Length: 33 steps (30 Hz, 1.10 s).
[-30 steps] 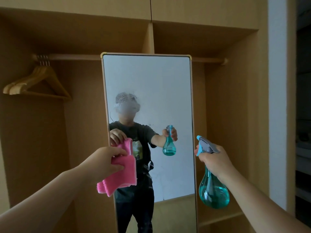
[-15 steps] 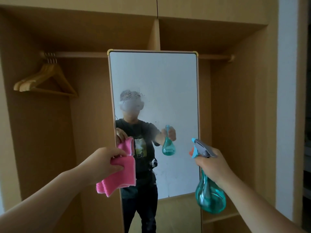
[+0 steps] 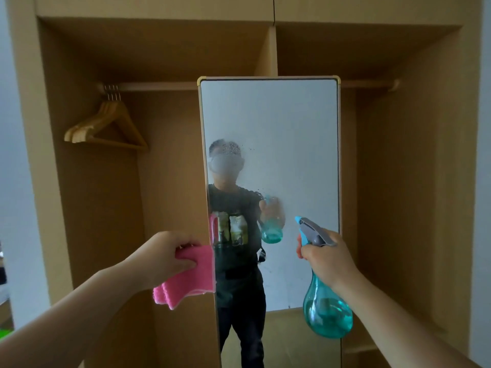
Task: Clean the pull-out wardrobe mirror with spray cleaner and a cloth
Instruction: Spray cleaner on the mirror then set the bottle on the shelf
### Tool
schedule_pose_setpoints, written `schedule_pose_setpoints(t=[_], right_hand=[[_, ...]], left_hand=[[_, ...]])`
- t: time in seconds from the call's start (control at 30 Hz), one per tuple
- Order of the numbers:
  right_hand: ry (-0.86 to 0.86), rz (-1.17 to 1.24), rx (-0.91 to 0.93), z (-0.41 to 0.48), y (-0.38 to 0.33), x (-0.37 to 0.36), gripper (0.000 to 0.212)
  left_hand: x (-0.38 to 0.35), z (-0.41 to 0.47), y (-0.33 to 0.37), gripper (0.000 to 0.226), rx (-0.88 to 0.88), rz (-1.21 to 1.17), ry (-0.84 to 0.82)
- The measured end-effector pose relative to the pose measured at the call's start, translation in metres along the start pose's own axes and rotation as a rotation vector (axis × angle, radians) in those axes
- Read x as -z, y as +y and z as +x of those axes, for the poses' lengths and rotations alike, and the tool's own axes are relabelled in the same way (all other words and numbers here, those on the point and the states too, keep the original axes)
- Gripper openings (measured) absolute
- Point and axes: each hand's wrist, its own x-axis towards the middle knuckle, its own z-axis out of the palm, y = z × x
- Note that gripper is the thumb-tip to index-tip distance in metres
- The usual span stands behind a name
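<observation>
Head view: spraying step in hand, right hand [image 3: 328,261] clamped on spray bottle [image 3: 325,309] at four o'clock, nozzle toward misted mirror [image 3: 279,144] at centre. Left hand [image 3: 164,257] closed on pink cloth [image 3: 191,277] at eight o'clock, just beside the frame. Next, probably: bring cloth across, wipe droplets.

Bedroom: wardrobe [image 3: 398,181], hangers [image 3: 106,123], mirror [image 3: 279,128].

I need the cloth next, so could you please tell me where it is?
The pink cloth is gripped in the left hand, low in the head view, against the mirror's left edge.
</observation>
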Motion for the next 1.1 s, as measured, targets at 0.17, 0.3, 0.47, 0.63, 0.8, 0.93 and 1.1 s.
schedule_pose_setpoints(t=[0.17,0.3,0.47,0.63,0.8,0.93,1.1], right_hand=[[-0.042,0.002,0.02,-0.001,-0.008,-0.012,0.016],[-0.094,-0.009,0.039,-0.002,-0.013,-0.027,0.008],[-0.107,0.058,0.037,-0.001,-0.016,-0.046,0.012],[-0.079,0.047,0.055,-0.001,-0.004,-0.055,0.011],[-0.125,0.049,0.019,-0.011,0.009,-0.054,0.02],[-0.168,0.044,0.009,-0.024,0.029,-0.059,0.039],[-0.196,0.007,-0.073,-0.041,0.057,-0.075,0.022]], left_hand=[[0.006,-0.006,-0.009,0.035,0.026,0.013,0.008],[0.01,-0.01,-0.014,0.036,0.03,0.02,0.017],[0.011,-0.019,-0.021,0.036,0.044,-0.002,0.01],[0.009,-0.022,-0.03,0.038,0.046,-0.006,0.009],[0.001,-0.025,-0.036,0.036,0.056,-0.021,-0.002],[-0.016,-0.029,-0.041,0.035,0.077,-0.017,-0.011],[-0.047,-0.042,-0.048,0.034,0.109,-0.01,-0.07]])
